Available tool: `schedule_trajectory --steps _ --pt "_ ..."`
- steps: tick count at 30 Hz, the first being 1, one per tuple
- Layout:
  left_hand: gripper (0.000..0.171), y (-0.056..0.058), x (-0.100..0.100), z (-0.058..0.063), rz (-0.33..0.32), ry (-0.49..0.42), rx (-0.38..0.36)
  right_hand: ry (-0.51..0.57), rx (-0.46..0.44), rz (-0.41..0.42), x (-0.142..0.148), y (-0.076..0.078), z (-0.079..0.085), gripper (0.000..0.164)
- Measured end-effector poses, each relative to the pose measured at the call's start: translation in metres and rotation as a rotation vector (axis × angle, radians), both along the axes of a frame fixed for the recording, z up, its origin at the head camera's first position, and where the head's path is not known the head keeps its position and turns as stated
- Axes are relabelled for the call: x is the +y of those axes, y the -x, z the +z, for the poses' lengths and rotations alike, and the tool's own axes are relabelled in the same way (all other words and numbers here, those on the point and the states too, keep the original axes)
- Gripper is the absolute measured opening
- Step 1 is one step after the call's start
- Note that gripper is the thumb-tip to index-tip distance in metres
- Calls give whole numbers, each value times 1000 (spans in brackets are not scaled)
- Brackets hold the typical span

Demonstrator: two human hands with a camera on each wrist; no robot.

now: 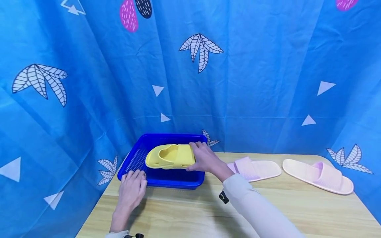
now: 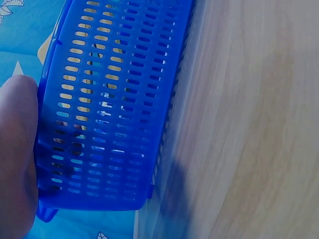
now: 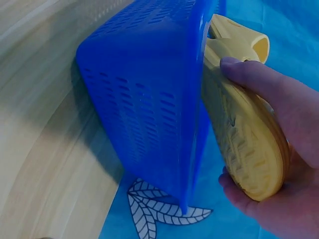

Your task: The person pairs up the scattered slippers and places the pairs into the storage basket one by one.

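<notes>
A yellow clog [image 1: 178,157] is held by the heel end in my right hand [image 1: 205,158], over the blue plastic basket [image 1: 178,184]. Its toe points left, and its opening faces up. In the right wrist view, the thumb lies along the side of the clog [image 3: 249,144], whose patterned sole shows beside the basket's rim. My left hand [image 1: 131,188] grips the near left corner of the basket, fingers bent over the rim. The left wrist view shows the slotted basket wall [image 2: 109,99] with part of that hand [image 2: 17,154] along the rim.
A pale pink slipper [image 1: 265,169] lies right of the basket, partly behind my right forearm. Another pink slipper [image 1: 300,168] lies farther right on the wooden table [image 1: 178,215]. A blue patterned curtain [image 1: 253,82] hangs behind and beside the table.
</notes>
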State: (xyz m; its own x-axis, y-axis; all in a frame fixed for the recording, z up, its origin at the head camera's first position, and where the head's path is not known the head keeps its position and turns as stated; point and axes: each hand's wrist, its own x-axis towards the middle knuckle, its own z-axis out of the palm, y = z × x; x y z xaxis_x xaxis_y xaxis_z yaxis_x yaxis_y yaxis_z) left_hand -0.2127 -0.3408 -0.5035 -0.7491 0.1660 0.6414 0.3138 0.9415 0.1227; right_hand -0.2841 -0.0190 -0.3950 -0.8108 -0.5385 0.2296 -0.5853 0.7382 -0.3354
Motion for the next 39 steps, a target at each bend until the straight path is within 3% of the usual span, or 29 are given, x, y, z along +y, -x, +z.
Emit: schedule_trajectory --steps 14,23,39 --pt "25 0 -1 2 20 -1 -48 -87 -25 0 -29 5 -7 101" --pt "23 0 0 2 5 -4 -18 -139 -27 12 -42 7 -9 96" --pt "22 1 0 1 -8 -6 8 -144 -199 -3 -51 6 -9 94"
